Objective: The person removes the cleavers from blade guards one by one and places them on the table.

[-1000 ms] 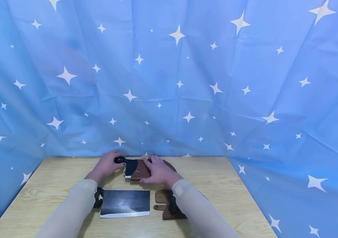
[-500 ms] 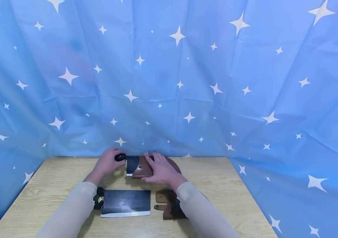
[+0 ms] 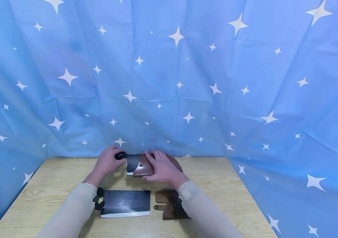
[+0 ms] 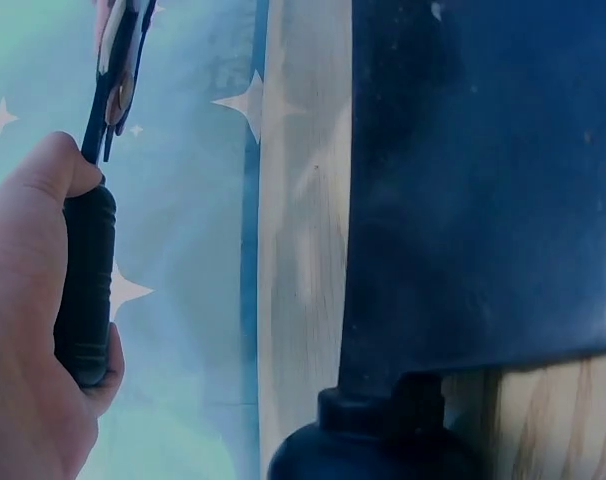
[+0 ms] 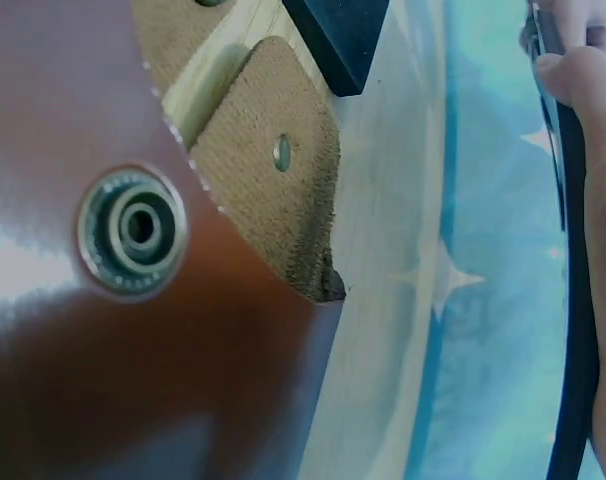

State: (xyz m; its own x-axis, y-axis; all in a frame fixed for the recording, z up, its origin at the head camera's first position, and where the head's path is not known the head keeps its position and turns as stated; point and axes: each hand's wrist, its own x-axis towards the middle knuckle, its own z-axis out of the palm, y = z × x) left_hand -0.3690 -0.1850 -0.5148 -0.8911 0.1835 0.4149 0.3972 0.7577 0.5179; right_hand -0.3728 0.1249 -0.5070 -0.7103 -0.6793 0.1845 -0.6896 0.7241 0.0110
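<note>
My left hand (image 3: 106, 164) grips the black handle (image 4: 86, 280) of a cleaver at the back of the table. A brown leather sheath (image 3: 143, 165) covers most of this cleaver's dark blade (image 3: 133, 163); a strip near the handle shows. My right hand (image 3: 163, 168) holds the sheath, fingers spread across its face and thumb at its lower edge. In front lies a second, bare cleaver (image 3: 125, 203), its black handle mostly hidden by my left forearm. Right of it rests another brown sheath (image 3: 169, 215), with snap straps, partly under my right forearm.
The pale wooden table (image 3: 50, 191) bears these things. A blue cloth (image 3: 163, 72) with white stars hangs behind its back edge and along both sides. Black wrist gear (image 3: 99, 198) shows by my left sleeve.
Both hands have moved slightly up and away, carrying the sheathed cleaver a little to the right. The bare cleaver and the other sheath stay where they were.
</note>
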